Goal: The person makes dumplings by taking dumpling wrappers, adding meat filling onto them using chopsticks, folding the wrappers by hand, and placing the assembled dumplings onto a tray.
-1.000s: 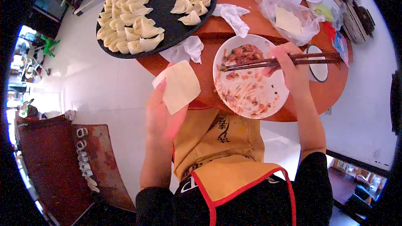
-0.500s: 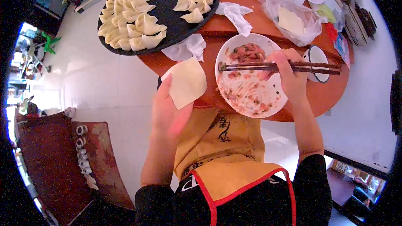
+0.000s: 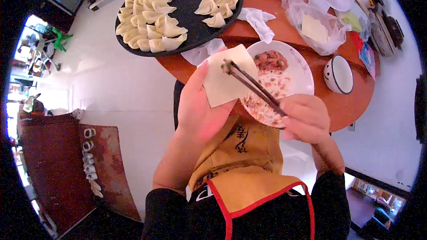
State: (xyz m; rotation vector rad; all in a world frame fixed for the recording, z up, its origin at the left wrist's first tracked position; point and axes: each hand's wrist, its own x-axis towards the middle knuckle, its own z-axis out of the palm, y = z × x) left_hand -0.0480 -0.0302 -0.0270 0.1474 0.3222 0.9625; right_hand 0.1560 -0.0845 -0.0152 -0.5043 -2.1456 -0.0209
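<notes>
The right hand [image 3: 306, 118] grips a pair of chopsticks [image 3: 266, 95], their tips drawn close together on a small dab of filling [image 3: 227, 66]. Those tips have just swung from above the white bowl [image 3: 303, 78] to the wrapper [image 3: 218, 90], so the work now seems to have passed from scooping to placing. The left hand [image 3: 200, 109], open and palm up, supports that wrapper just left of the bowl, its near corner overlapping the bowl's edge in view. From overhead, I cannot tell whether the dab touches the dough. More filling [image 3: 271, 61] lies inside the bowl, towards its far side. Beyond the bowl to the left, folded dumplings [image 3: 149, 15] line a dark tray [image 3: 189, 24]; right of the bowl stands a cup [image 3: 330, 76].
</notes>
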